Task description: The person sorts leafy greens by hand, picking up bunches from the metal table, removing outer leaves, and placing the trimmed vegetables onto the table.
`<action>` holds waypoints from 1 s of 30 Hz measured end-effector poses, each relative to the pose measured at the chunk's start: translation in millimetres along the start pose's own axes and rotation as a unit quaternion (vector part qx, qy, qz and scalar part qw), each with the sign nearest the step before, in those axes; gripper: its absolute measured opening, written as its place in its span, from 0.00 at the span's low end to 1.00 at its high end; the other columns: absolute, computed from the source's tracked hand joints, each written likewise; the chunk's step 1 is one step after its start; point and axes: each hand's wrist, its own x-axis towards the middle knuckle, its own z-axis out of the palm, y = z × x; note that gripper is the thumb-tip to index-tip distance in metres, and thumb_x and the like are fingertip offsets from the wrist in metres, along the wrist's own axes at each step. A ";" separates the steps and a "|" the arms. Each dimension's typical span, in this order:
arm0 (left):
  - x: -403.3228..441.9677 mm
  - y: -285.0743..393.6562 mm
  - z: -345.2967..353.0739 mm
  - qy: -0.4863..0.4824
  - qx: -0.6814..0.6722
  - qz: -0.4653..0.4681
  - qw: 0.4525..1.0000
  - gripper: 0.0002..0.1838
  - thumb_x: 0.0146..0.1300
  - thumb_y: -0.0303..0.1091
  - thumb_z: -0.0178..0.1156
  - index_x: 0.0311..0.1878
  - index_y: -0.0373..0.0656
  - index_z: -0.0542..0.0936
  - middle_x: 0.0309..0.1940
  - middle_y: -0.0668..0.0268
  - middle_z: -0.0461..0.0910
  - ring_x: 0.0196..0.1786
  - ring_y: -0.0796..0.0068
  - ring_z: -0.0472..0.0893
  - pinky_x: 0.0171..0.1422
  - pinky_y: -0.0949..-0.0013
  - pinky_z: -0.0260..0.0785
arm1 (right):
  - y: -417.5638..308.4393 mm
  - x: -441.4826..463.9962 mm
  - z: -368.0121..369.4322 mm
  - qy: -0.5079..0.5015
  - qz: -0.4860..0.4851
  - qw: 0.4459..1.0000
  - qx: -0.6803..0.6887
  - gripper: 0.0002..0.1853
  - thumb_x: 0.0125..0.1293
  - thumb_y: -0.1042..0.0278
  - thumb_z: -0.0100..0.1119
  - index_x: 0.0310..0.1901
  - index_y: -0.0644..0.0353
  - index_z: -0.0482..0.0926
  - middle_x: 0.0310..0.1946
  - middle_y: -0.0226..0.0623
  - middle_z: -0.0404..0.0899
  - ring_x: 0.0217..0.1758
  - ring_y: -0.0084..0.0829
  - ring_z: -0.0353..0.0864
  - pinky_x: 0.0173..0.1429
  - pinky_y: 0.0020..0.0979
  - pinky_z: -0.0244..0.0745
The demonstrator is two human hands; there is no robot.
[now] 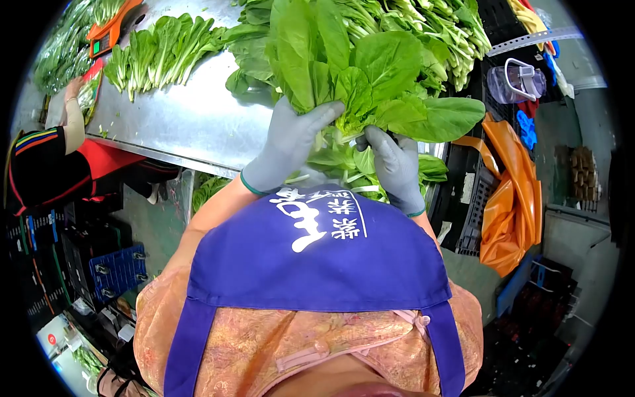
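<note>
Both my hands wear grey gloves with green cuffs. My left hand [283,139] is closed around the lower left of a head of leafy greens [357,86], its thumb lying across the stalks. With bent fingers, my right hand [395,165] pinches at the base of the same greens, beside a large leaf that sticks out to the right. The broad leaves fan upward, away from me. Below my hands, more loose leaves [360,161] show above my blue apron. What the right fingertips grip exactly is partly hidden.
A metal table [178,119] carries a row of greens [165,53] at left and a large heap [456,40] behind my hands. An orange scale [109,33] is at far left, near a co-worker's arm [73,112]. Black crates [473,218] and an orange sheet [512,205] are at right.
</note>
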 end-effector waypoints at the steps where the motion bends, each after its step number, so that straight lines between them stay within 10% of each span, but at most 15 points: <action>1: -0.5 -1.4 -1.0 -0.004 0.004 0.013 1.000 0.14 0.64 0.30 0.67 0.50 0.31 0.81 0.44 0.61 0.86 0.44 0.75 0.83 0.52 0.70 0.74 | 0.3 -0.4 0.6 -0.001 0.005 1.000 0.008 0.15 0.68 0.64 0.60 0.39 0.72 0.84 0.32 0.38 0.84 0.36 0.27 0.81 0.45 0.30 0.75; 19: -1.5 -17.7 -17.5 -0.027 0.099 0.112 0.989 0.14 0.65 0.30 0.66 0.50 0.33 0.81 0.43 0.61 0.85 0.43 0.73 0.83 0.51 0.70 0.74 | -6.1 6.5 10.3 -0.028 0.088 0.995 0.041 0.10 0.66 0.70 0.58 0.38 0.70 0.82 0.33 0.38 0.84 0.37 0.26 0.81 0.45 0.28 0.75; 23: -0.4 -11.2 -15.0 -0.029 -0.107 -0.137 0.984 0.21 0.61 0.34 0.70 0.55 0.34 0.80 0.41 0.60 0.85 0.38 0.74 0.82 0.42 0.70 0.75 | -19.2 4.4 10.6 -0.019 0.142 0.984 -0.109 0.09 0.65 0.73 0.57 0.39 0.71 0.81 0.34 0.39 0.83 0.38 0.28 0.81 0.46 0.28 0.75; 24: -4.1 -4.2 -20.5 -0.070 0.014 -0.032 0.997 0.24 0.59 0.35 0.71 0.57 0.35 0.78 0.48 0.58 0.83 0.47 0.70 0.81 0.51 0.68 0.74 | -23.3 6.4 12.5 -0.028 0.150 0.975 -0.163 0.09 0.65 0.73 0.58 0.39 0.71 0.82 0.34 0.39 0.84 0.38 0.28 0.81 0.47 0.28 0.75; 26: -2.0 25.7 -14.5 -0.038 -0.027 -0.202 0.978 0.31 0.58 0.35 0.70 0.64 0.35 0.74 0.58 0.58 0.79 0.58 0.67 0.78 0.64 0.64 0.71 | -12.1 6.3 10.5 -0.071 0.092 0.983 -0.142 0.15 0.65 0.71 0.63 0.51 0.68 0.81 0.43 0.38 0.86 0.45 0.28 0.82 0.54 0.31 0.75; 30: -3.9 -7.6 -19.0 -0.083 0.078 -0.019 0.993 0.40 0.53 0.34 0.74 0.68 0.36 0.68 0.62 0.57 0.77 0.60 0.67 0.77 0.67 0.64 0.69 | 11.5 16.1 13.5 -0.118 -0.038 0.968 -0.220 0.18 0.64 0.75 0.61 0.56 0.68 0.76 0.52 0.43 0.81 0.52 0.34 0.80 0.58 0.36 0.73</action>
